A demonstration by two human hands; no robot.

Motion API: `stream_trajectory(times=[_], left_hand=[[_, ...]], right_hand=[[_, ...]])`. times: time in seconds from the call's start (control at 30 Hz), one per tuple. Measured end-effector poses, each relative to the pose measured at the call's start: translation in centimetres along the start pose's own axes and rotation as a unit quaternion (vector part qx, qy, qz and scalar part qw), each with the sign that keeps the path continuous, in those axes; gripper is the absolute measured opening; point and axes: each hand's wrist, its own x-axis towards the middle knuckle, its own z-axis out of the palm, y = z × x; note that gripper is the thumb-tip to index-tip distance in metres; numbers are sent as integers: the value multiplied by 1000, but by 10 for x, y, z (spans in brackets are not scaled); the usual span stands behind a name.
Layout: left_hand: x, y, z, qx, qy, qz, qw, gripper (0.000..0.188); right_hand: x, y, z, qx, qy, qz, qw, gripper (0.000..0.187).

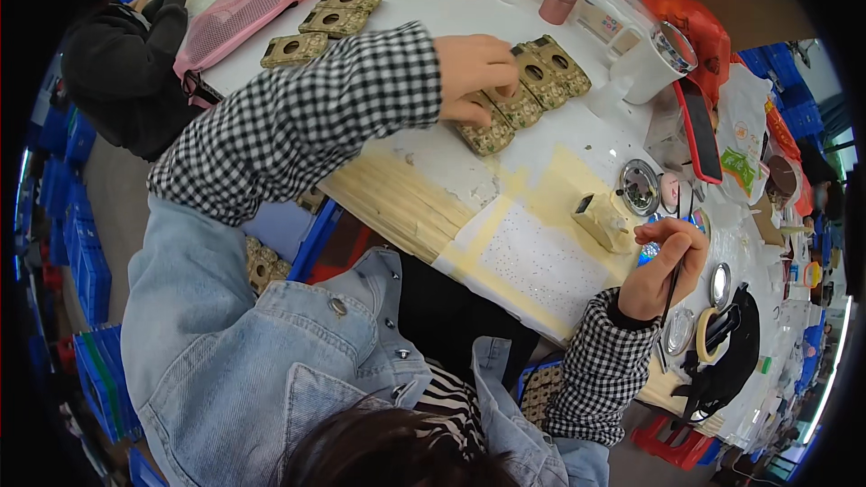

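My left hand (476, 77) reaches across the table, thumb and bent fingers closed on the nearest block of a row of camouflage-patterned blocks (544, 75) with dark round openings. The gripped block (487, 133) is partly hidden under the fingers. In my right hand (667, 271) are slim dark tweezers (669, 307), held between thumb and fingers with two thin prongs pointing away from me. Just left of that hand stands a cream-coloured block (604, 222). Beyond it lies a round metal dish (640, 187) holding small dark bits.
More camouflage blocks (341, 20) and a pink mesh pouch (248, 13) lie at the far left, near another person's arm (135, 63). A taped white sheet (532, 257) bears tiny specks. At right are a red-edged phone (698, 133), white cup (645, 68), tape roll (713, 334) and black bag (740, 356).
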Motion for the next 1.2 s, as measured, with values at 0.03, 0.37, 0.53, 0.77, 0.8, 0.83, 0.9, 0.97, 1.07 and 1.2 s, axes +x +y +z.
stream_trajectory(times=[0.03, 0.37, 0.53, 0.77, 0.8, 0.83, 0.9, 0.97, 1.07, 1.2], left_hand=[[13, -6, -2, 35, -29, 28, 999, 31], [77, -45, 15, 206, -267, 5, 941, 50], [42, -19, -26, 169, -294, 52, 939, 39], [-48, -16, -19, 108, 28, -44, 993, 33], [-78, -11, -36, 103, 63, -11, 993, 34], [-111, -4, -53, 102, 96, 19, 990, 36], [-166, 6, -62, 65, 89, -33, 993, 33], [-220, 27, -70, 26, 65, -180, 981, 35], [-311, 17, -46, 61, 51, -250, 965, 29], [-373, 30, 22, -53, 9, -470, 881, 30]], right_hand=[[0, 0, 0, -12, 3, -6, 1000, 26], [0, 1, 1, -48, 10, -12, 999, 32], [-1, 2, 6, -59, 3, -26, 998, 36], [0, 3, 0, -94, 18, -21, 995, 34], [0, 2, 0, -89, 17, -21, 996, 34], [-1, 2, 0, -89, 14, -26, 996, 34], [0, 2, -2, -99, 12, -39, 994, 34], [0, 3, -1, -85, 19, -29, 996, 35], [0, 3, -2, -96, 30, -23, 995, 35], [-1, 3, -4, -102, 30, -31, 994, 35]])
